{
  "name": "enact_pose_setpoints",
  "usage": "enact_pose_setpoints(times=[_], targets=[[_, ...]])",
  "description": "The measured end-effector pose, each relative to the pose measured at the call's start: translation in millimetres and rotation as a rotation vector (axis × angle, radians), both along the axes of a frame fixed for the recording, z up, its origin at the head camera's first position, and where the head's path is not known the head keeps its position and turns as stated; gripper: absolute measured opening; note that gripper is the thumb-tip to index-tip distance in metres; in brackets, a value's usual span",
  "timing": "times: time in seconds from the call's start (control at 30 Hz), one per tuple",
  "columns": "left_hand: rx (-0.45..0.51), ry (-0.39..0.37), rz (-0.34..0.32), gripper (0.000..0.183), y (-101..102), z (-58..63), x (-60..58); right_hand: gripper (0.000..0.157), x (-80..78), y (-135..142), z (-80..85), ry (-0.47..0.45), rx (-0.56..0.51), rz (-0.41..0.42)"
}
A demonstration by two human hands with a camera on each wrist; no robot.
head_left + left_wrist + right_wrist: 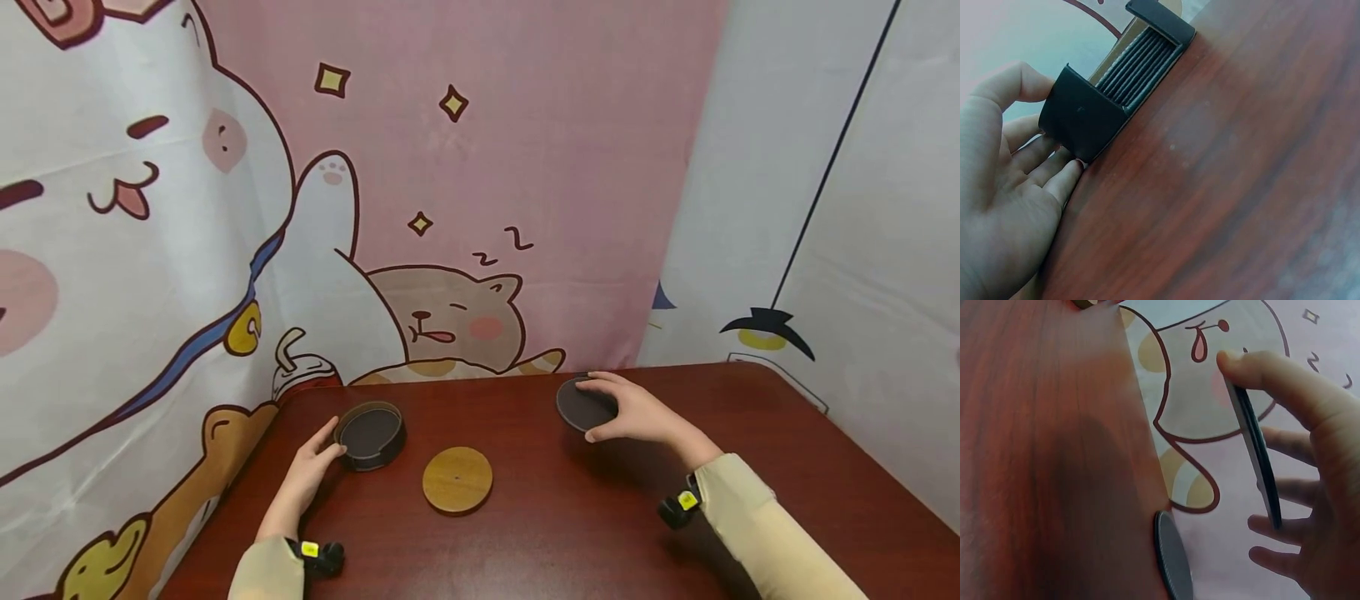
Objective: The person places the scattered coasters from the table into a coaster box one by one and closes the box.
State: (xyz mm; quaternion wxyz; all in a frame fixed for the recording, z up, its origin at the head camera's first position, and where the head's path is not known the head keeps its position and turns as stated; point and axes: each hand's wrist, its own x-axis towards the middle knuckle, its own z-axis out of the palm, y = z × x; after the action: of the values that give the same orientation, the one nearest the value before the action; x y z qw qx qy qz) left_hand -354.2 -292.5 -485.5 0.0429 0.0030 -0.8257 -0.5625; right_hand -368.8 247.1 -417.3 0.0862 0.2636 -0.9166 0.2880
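Note:
My right hand (633, 412) pinches a thin dark round coaster (581, 406) at its edges, thumb on the near side and fingers on the far side. The right wrist view shows this coaster (1254, 453) tilted and raised above the tabletop. Another dark coaster (1174, 559) lies below it by the table's far edge, mostly hidden in the head view. My left hand (307, 467) grips the left side of a round black coaster holder (386, 454). Through the holder's side slot, a stack of several dark coasters (1138, 67) shows.
A round wooden disc (457, 479) with a small dot at its centre lies flat between the hands, right of the holder. The reddish-brown table (525, 542) ends at a wall hanging (570, 167) printed with cartoon animals.

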Motion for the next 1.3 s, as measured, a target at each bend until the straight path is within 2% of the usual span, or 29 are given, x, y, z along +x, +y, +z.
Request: enact_pose_setpoints(times=[0.33, 0.57, 0.77, 0.9, 1.03, 1.3], targets=[[0.01, 0.014, -0.002, 0.064, 0, 1.7, 1.3, 0.074, -16.6, -27, 6.0, 0.007, 0.01, 0.082], [0.017, 0.017, -0.002, 0.064, -1, 0.4, 1.4, 0.076, -26.3, -49, 3.9, -0.028, 0.073, 0.08], [0.011, 0.017, -0.003, 0.063, -1, 0.4, 0.2, 0.075, -35.3, -72, 8.9, 0.005, 0.104, 0.097], [0.012, 0.027, 0.0, 0.063, -2, 0.8, 0.6, 0.075, -41.4, -95, 9.4, 0.022, 0.108, 0.131], [0.022, 0.034, -0.004, 0.064, 0, 1.7, -1.5, 0.076, -45.7, -120, 3.9, -0.004, 0.138, 0.154], [0.058, 0.069, -0.004, 0.063, -1, 0.1, -2.0, 0.079, -54.4, -170, -5.9, -0.025, 0.155, 0.266]])
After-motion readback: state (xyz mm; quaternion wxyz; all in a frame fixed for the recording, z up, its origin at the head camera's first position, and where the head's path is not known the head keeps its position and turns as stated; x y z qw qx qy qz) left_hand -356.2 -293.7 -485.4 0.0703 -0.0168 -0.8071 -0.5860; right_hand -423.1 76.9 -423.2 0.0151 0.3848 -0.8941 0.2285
